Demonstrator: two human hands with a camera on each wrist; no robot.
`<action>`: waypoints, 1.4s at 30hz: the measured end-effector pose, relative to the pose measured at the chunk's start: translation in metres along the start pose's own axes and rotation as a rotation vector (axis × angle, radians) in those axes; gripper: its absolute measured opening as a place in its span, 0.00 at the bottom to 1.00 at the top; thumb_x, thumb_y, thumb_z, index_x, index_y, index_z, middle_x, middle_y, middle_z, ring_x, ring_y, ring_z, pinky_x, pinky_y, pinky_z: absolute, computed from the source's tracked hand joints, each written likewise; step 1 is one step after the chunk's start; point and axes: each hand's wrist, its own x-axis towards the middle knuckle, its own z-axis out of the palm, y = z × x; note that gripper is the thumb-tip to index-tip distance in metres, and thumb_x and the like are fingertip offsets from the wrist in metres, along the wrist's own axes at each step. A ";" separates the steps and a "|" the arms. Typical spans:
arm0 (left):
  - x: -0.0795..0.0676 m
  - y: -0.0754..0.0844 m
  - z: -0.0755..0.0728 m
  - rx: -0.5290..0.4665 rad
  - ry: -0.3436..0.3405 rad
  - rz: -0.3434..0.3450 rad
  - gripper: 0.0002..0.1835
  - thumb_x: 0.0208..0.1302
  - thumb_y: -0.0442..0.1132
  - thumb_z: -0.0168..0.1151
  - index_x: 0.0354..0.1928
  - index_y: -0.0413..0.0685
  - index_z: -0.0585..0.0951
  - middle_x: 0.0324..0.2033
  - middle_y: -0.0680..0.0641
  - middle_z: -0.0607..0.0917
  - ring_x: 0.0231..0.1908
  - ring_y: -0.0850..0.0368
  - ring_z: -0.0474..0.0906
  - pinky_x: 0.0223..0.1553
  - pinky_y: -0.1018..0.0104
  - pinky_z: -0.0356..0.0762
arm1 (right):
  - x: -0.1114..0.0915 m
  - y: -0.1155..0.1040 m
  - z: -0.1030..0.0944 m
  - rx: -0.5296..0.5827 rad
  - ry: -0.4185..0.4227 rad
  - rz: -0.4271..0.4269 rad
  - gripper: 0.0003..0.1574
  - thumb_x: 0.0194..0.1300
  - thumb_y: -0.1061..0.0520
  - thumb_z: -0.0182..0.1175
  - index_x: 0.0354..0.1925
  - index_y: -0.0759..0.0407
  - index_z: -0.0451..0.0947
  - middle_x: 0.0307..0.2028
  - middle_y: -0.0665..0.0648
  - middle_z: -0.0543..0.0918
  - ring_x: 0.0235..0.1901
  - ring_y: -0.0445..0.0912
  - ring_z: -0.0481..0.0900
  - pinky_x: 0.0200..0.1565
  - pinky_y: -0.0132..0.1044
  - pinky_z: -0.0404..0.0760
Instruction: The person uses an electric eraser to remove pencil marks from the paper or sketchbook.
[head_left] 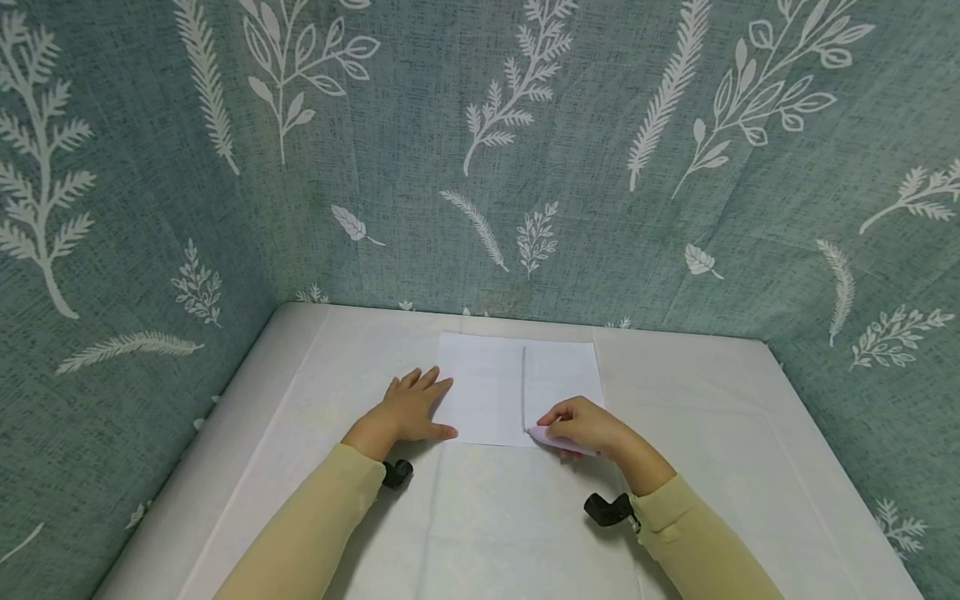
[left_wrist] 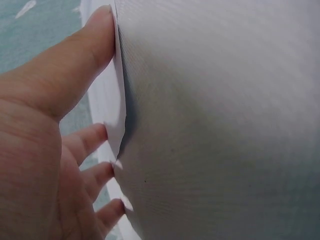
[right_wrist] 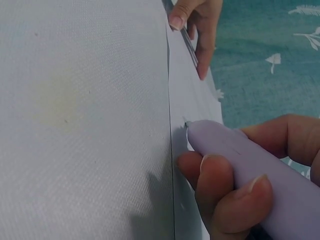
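A white sheet of paper point(head_left: 483, 392) lies on the white-covered table, with a straight grey line point(head_left: 522, 387) running down it. My right hand point(head_left: 585, 425) grips a thick lilac pen point(right_wrist: 250, 165), whose narrow tip touches the paper at the near end of the line. In the right wrist view, fingers and thumb curl round the pen's body. My left hand point(head_left: 411, 408) rests at the left edge of the sheet with fingers spread. Its thumb point(left_wrist: 95, 45) presses near the paper's edge in the left wrist view.
The white table cover point(head_left: 360, 350) reaches back to a green-blue cloth wall point(head_left: 420, 167) with white leaf prints. Similar cloth hangs on both sides. Black wrist-camera mounts point(head_left: 609, 510) stick out beside the sleeves, close above the table.
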 end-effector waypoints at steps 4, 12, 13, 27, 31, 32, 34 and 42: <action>0.000 0.001 -0.002 0.000 -0.006 -0.008 0.51 0.47 0.68 0.62 0.71 0.57 0.56 0.71 0.46 0.48 0.69 0.40 0.39 0.64 0.38 0.38 | 0.000 -0.001 0.000 -0.007 -0.016 -0.007 0.14 0.58 0.61 0.58 0.43 0.63 0.80 0.36 0.61 0.79 0.15 0.46 0.75 0.16 0.35 0.72; 0.001 0.001 0.000 -0.009 0.003 -0.010 0.51 0.45 0.68 0.63 0.70 0.57 0.57 0.71 0.47 0.49 0.69 0.39 0.40 0.64 0.38 0.38 | 0.000 -0.002 0.000 -0.012 0.016 0.017 0.13 0.60 0.61 0.58 0.43 0.62 0.80 0.34 0.60 0.79 0.15 0.47 0.75 0.16 0.35 0.72; 0.001 0.001 0.000 -0.008 0.002 -0.011 0.51 0.45 0.68 0.63 0.70 0.57 0.57 0.71 0.47 0.49 0.69 0.39 0.40 0.64 0.38 0.38 | 0.000 -0.003 0.000 -0.012 0.020 0.017 0.13 0.60 0.61 0.58 0.43 0.62 0.80 0.33 0.60 0.79 0.15 0.47 0.75 0.15 0.35 0.72; 0.001 0.001 0.000 0.015 -0.001 0.003 0.50 0.46 0.68 0.62 0.71 0.60 0.56 0.71 0.47 0.49 0.69 0.39 0.40 0.63 0.37 0.38 | 0.001 -0.003 0.001 -0.027 0.035 0.026 0.12 0.60 0.60 0.58 0.43 0.61 0.81 0.35 0.60 0.79 0.15 0.47 0.75 0.16 0.35 0.73; 0.001 0.001 0.000 0.012 0.000 0.004 0.50 0.46 0.68 0.62 0.70 0.60 0.56 0.71 0.46 0.49 0.69 0.39 0.40 0.63 0.37 0.38 | 0.001 -0.004 0.002 -0.010 -0.009 0.005 0.13 0.59 0.61 0.58 0.42 0.63 0.81 0.35 0.61 0.80 0.14 0.47 0.75 0.15 0.35 0.73; 0.001 0.001 0.000 0.011 0.001 0.005 0.50 0.46 0.68 0.62 0.70 0.60 0.56 0.71 0.46 0.49 0.69 0.39 0.40 0.63 0.37 0.38 | 0.001 -0.004 0.002 -0.007 -0.018 0.002 0.13 0.58 0.61 0.59 0.42 0.63 0.81 0.35 0.61 0.80 0.14 0.47 0.75 0.15 0.35 0.73; 0.001 0.001 0.000 0.010 0.003 0.008 0.50 0.46 0.68 0.62 0.70 0.60 0.56 0.71 0.46 0.49 0.69 0.39 0.40 0.63 0.37 0.38 | 0.001 -0.004 0.002 -0.008 -0.017 0.000 0.13 0.58 0.61 0.59 0.42 0.63 0.81 0.34 0.61 0.80 0.14 0.47 0.75 0.15 0.36 0.73; 0.000 0.001 0.000 0.006 0.005 0.007 0.50 0.46 0.68 0.62 0.70 0.60 0.56 0.71 0.47 0.49 0.69 0.39 0.40 0.63 0.37 0.38 | 0.001 -0.005 0.001 -0.038 0.050 0.039 0.12 0.60 0.60 0.58 0.42 0.60 0.81 0.32 0.59 0.79 0.15 0.47 0.75 0.16 0.35 0.73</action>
